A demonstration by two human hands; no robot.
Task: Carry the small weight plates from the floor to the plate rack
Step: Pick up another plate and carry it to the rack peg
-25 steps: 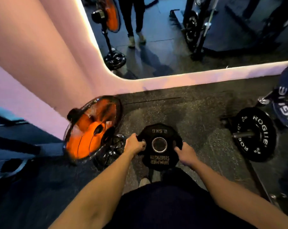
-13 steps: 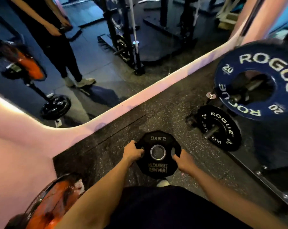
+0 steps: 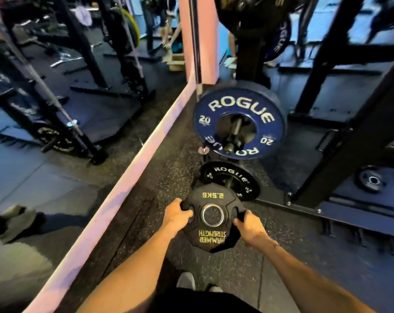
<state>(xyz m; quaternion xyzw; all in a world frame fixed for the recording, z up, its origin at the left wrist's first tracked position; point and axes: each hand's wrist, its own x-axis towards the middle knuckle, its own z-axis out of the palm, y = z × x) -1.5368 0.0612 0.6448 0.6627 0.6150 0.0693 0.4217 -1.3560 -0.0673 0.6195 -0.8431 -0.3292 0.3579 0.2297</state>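
I carry a small black 2.5 kg plate (image 3: 211, 222) with yellow lettering, held flat in front of me above the rubber floor. My left hand (image 3: 176, 214) grips its left grip slot and my right hand (image 3: 249, 227) grips its right one. Straight ahead stands the black plate rack (image 3: 347, 141). A blue 20 kg Rogue plate (image 3: 239, 123) hangs on one of its pegs, and a small black Rogue plate (image 3: 231, 179) sits on a lower peg just beyond the carried plate.
A pink-framed wall mirror (image 3: 132, 159) runs along the left and reflects racks and a barbell. Another small plate (image 3: 370, 180) lies on the floor inside the rack at right. My shoes (image 3: 187, 281) show below.
My view has swung right and I have moved toward the rack. The orange fan has left view, and the blue 20 kg plate is now central and closer. Both hands keep their grip.
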